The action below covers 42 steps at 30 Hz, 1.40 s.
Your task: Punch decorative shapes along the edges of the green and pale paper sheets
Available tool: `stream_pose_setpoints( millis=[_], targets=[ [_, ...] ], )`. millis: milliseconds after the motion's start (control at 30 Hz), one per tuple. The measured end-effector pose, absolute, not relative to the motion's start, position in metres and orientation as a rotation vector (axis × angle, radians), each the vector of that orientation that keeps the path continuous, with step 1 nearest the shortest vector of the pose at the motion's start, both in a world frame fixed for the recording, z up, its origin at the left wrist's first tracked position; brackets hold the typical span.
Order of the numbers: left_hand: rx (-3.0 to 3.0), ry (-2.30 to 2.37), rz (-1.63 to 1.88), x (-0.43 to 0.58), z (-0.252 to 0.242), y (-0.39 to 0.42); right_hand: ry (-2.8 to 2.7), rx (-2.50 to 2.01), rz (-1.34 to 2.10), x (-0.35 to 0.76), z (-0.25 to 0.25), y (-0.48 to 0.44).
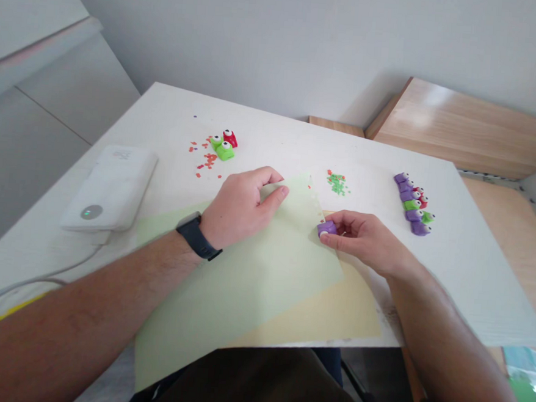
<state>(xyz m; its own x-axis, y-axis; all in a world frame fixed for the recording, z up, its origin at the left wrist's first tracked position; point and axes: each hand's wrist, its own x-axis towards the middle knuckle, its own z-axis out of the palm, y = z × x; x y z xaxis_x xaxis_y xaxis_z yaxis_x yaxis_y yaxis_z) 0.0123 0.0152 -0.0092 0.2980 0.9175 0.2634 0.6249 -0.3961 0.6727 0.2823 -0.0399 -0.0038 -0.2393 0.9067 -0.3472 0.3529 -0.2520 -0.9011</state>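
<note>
My right hand [361, 238] is closed around a small purple craft punch [326, 228], set on the right edge of a pale green paper sheet [253, 279]. My left hand [244, 205], with a dark watch on the wrist, rests curled on the same sheet near its top edge, thumb and forefinger close together with nothing I can make out between them. A yellow sheet [333, 316] lies under the green one. Green and red paper bits [338, 182] lie just beyond my right hand.
A row of purple, green and red punches [413, 205] lies at the right. Two green punches and a red one [225, 145] sit at the back left among red paper bits. A white device [110, 187] with a cable lies at the left. Wooden furniture [466, 126] stands behind right.
</note>
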Motion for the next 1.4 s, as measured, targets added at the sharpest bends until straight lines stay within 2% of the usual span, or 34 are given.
stream_pose_setpoints(
  millis=[1400],
  targets=[
    [2.100, 1.398, 0.868, 0.0126, -0.0094, 0.0160, -1.471, -1.445, 1.458, 0.2757, -0.0088, -0.0431]
  ],
)
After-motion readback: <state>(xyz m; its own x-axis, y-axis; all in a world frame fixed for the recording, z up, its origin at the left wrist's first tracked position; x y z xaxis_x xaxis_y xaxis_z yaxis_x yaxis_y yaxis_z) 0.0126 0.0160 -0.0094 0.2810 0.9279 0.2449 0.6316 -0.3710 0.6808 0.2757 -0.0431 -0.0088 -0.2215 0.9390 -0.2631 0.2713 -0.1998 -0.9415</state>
